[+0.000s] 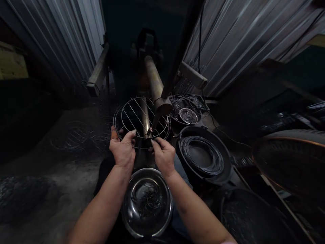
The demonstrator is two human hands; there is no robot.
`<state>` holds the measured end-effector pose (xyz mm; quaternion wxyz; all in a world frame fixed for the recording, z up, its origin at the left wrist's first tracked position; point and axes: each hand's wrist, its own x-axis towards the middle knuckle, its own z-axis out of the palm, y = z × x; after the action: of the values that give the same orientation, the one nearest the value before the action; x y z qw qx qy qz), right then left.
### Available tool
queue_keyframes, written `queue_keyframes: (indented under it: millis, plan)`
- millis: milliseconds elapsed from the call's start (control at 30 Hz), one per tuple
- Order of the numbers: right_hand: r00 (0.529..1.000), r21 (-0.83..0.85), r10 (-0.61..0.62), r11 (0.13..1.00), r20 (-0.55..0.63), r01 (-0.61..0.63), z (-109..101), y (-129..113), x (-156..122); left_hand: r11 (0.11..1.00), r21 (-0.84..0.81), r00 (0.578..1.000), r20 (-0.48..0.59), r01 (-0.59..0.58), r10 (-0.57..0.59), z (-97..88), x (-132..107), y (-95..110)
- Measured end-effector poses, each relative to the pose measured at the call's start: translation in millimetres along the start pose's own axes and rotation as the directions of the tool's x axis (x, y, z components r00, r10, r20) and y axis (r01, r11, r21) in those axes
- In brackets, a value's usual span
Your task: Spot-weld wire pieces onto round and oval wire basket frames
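Observation:
A round wire rack [130, 113] with parallel bars inside its rings is held out in front of me, at the two electrode arms of what looks like a spot welder [156, 84]. My left hand [123, 147] grips its near left rim, thumb on top. My right hand [164, 154] is closed at the near rim, just right of the lower electrode; its fingertips pinch there, and whether they hold a small wire piece too is too dark to tell. Below my wrists sits a shiny metal bowl [165, 203] with several small bent wire pieces [149, 200] in it.
On the right, a dark pan [227, 156] carries a coil of wire [186, 154]. Behind it are a small dish of metal bits [188, 116] and loose wire rings. Wire pieces [81, 135] lie on the floor at left; a large round basket [291, 162] stands far right.

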<state>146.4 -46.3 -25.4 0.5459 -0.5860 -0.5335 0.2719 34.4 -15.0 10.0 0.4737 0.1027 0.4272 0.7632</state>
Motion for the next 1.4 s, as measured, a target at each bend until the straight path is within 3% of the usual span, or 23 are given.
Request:
queue_keyframes:
  millis: [400,667,1267,1400]
  plan:
    - [0.993,0.248,0.119,0.962,-0.006,-0.114,4.7,0.1,1.8,0.999,-0.004,0.999,0.009,0.046,-0.046,3.3,8.9,1.1]
    - [0.993,0.289,0.117,0.951,-0.002,-0.112,6.8,-4.5,8.7,0.999,0.027,0.999,0.028,0.032,-0.032,4.2,14.6,1.2]
    - [0.988,0.229,0.154,0.962,-0.015,-0.147,11.3,-8.8,18.9,0.994,0.098,0.998,-0.035,0.059,-0.055,10.1,20.7,-0.6]
    - [0.995,0.166,0.091,0.981,0.037,-0.096,3.0,-8.7,17.0,0.988,0.125,0.996,-0.008,0.089,-0.089,8.7,22.2,-0.6]
